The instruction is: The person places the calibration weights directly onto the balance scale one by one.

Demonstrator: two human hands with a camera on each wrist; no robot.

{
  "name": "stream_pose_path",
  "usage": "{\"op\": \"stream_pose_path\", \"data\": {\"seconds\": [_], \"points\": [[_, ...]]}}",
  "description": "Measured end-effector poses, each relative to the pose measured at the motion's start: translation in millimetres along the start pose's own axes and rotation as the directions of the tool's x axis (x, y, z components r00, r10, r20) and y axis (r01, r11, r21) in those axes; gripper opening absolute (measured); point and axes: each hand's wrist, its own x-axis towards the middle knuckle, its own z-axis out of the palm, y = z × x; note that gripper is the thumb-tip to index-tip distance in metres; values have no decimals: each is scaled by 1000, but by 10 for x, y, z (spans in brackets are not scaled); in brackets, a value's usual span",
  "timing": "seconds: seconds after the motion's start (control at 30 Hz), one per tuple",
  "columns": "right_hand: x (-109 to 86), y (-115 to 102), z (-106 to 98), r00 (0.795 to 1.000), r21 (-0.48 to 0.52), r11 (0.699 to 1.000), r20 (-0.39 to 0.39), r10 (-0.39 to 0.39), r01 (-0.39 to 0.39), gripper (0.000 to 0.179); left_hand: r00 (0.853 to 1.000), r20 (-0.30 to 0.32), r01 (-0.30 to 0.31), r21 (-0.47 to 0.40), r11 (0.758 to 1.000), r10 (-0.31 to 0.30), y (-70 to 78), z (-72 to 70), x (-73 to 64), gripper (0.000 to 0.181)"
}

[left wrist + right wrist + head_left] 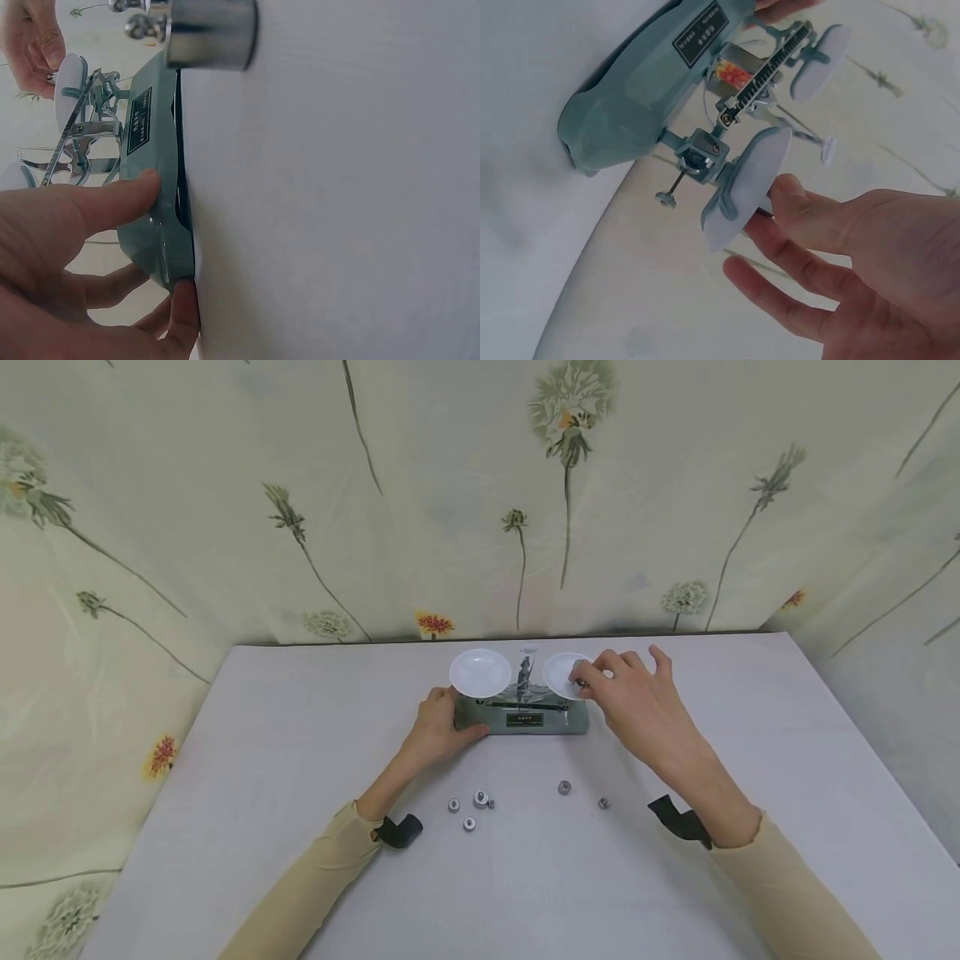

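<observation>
A green balance scale with a ruled beam and two white pans stands near the table's back edge. My left hand grips the left end of its base, thumb on the front face and fingers round the end, as the left wrist view shows. Over the right pan, my right hand pinches a small metal weight between thumb and index finger. In the right wrist view the fingertips hide most of that weight, right at the pan's surface. The left pan holds nothing.
Several small knobbed metal weights lie on the white table in front of the scale, one group left of centre. Two more, one weight and a smaller weight, lie to the right. A flower-patterned cloth hangs behind.
</observation>
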Motion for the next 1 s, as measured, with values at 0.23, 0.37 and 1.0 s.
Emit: {"op": "stream_pose_path", "data": {"seconds": [0.23, 0.37, 1.0], "points": [[-3, -5, 10, 999, -9, 1000, 30, 20, -20, 26, 1000, 0, 4, 1, 1000, -4, 6, -4, -3, 75], [-12, -7, 10, 998, -14, 999, 50, 30, -30, 28, 1000, 4, 4, 4, 1000, -4, 0, 2, -3, 74], [-215, -112, -87, 998, -50, 999, -68, 14, -17, 49, 1000, -6, -2, 1, 1000, 2, -20, 18, 7, 75]]}}
